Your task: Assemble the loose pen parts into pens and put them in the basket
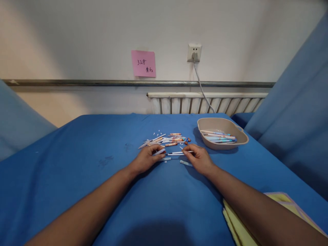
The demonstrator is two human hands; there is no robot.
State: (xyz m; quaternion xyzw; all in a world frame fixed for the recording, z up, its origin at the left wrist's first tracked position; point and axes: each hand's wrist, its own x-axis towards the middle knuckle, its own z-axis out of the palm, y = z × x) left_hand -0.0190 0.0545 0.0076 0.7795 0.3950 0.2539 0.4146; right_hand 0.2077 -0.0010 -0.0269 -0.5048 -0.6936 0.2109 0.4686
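Observation:
Pinched in my left hand (pixel 150 155) is a pale lavender pen barrel (pixel 159 152), its end facing right. My right hand (pixel 198 157) grips a thin white pen refill (pixel 176 152) with a dark tip, which points left at the barrel's end. Another white stick lies just below the refill. A pale blue pen part (pixel 166 159) rests on the cloth by my left fingers, and a light green-blue one (pixel 186 163) lies under my right hand. Behind both hands is a loose heap of pen parts (pixel 164 139), with white sticks, orange patterned barrels (pixel 175 134) and small brown pieces (pixel 189 139).
A beige basin (pixel 243 138) holding several pens (pixel 219 137) stands at the right. A yellow cloth (pixel 235 218) lies under my right forearm. Blue cloth (pixel 64 171) covers the table. Behind are a radiator (pixel 200 102), a rail, and a cable (pixel 201 83) from a socket. Curtains hang both sides.

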